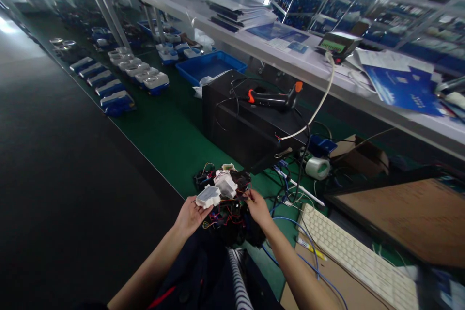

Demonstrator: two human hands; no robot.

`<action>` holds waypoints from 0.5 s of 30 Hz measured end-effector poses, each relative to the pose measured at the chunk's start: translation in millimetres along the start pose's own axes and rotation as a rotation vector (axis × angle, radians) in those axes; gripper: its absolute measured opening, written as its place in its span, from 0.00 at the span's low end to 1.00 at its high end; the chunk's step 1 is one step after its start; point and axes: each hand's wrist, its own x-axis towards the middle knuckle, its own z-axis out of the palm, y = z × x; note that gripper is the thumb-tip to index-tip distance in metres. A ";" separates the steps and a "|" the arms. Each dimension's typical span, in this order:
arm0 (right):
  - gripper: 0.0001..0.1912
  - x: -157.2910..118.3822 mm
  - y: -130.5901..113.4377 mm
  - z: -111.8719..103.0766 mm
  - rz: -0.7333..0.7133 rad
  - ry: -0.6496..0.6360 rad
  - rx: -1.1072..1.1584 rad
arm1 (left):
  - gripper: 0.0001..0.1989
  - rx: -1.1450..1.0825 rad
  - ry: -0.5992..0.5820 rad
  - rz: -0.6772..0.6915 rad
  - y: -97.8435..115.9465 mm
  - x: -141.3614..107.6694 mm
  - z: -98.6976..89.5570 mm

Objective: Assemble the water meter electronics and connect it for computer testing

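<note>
My left hand grips a small white plastic module by its near edge, thumb on one side and fingers beneath. Just beyond it lies a second white module on a pile of dark parts with coloured wires at the bench edge. At the right side of that pile, my right hand has its thumb and fingers pinched on thin wires. The fingertips partly hide where these wires lead.
A black computer case stands ahead with a barcode scanner on top. To the right are a tape roll, loose cables and a keyboard. Rows of white-and-blue devices and a blue tray sit farther left.
</note>
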 end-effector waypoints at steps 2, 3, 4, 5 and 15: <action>0.11 -3.4 -6.8 -7.8 -0.019 0.031 0.108 | 0.10 0.121 -0.029 -0.005 0.6 -2.3 -0.9; 0.12 -6.2 -11.6 -12.3 -0.025 0.041 0.155 | 0.09 0.191 -0.037 0.004 1.4 -3.7 -2.8; 0.13 -9.9 -17.2 -17.7 -0.031 0.046 0.197 | 0.07 0.264 -0.037 0.026 2.6 -4.9 -5.8; 0.14 -14.3 -23.1 -24.1 -0.035 0.048 0.234 | 0.06 0.340 -0.031 0.062 4.0 -5.7 -9.6; 0.15 -93.0 -61.7 -143.8 0.160 0.249 0.461 | 0.22 1.187 -0.080 0.572 17.0 15.4 -24.6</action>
